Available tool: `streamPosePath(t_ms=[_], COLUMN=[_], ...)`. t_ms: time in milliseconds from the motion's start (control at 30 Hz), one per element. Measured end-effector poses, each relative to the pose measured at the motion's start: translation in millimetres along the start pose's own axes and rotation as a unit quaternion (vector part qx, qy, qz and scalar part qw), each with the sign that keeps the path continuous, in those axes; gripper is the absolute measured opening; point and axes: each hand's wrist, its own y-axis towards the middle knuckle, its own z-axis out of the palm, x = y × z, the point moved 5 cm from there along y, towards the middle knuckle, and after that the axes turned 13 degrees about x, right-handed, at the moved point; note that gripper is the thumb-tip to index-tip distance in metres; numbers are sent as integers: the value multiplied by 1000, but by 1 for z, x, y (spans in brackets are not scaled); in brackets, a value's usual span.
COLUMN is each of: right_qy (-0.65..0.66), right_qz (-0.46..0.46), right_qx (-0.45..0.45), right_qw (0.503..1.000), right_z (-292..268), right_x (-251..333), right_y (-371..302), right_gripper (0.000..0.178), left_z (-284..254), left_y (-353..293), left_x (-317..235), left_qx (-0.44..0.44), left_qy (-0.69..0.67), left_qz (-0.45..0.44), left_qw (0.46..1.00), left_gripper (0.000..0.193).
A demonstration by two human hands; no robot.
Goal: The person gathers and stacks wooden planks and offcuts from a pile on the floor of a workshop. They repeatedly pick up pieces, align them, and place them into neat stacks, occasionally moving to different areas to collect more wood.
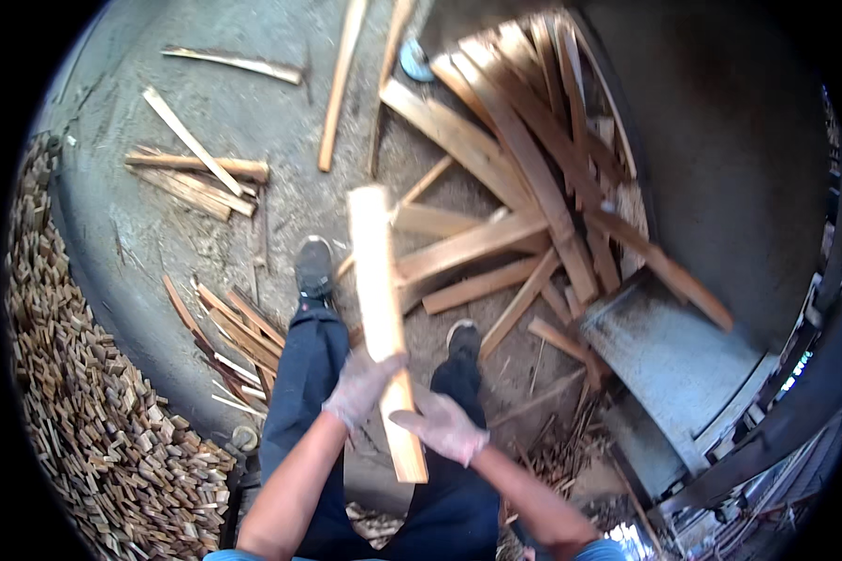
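A pale wooden plank point(378, 271) stretches away from my body between my legs, its near end over my lap. Around its left side, below the middle, my left hand point(363, 385) is closed, in a thin whitish glove. My right hand point(447, 428), gloved the same way, holds the plank from the right nearer its close end. Its thumb side lies over the wood, while some fingers are hidden behind it. Beyond the plank and to the right spreads a heap of loose boards point(496, 234).
A large stack of cut wood pieces point(112, 411) lines the left. Thin strips point(239, 327) and a few sticks point(192, 182) lie on the floor. At the right is a grey metal machine table point(674, 351). A blue round object point(415, 60) sits at the far side.
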Motion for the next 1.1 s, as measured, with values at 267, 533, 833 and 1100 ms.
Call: streamPosePath(t_ms=[267, 533, 833, 1100], right_qy=[-804, -706, -654, -512], right_qz=[63, 104, 36, -23], right_qx=[-344, -159, -199, -160], right_qw=[481, 682, 729, 844], right_z=[-237, -298, -271, -157], right_x=[-23, 13, 56, 153], right_y=[107, 164, 146, 172], right_gripper=[50, 34, 39, 53], left_z=[-41, -21, 22, -16], left_y=[108, 175, 175, 177], left_x=[48, 136, 30, -15], left_qx=[-296, -135, -31, 20], left_qy=[-83, -172, -28, -390], left_qz=[-9, -78, 61, 204], left_qw=[952, 973, 997, 898], left_gripper=[50, 54, 92, 73])
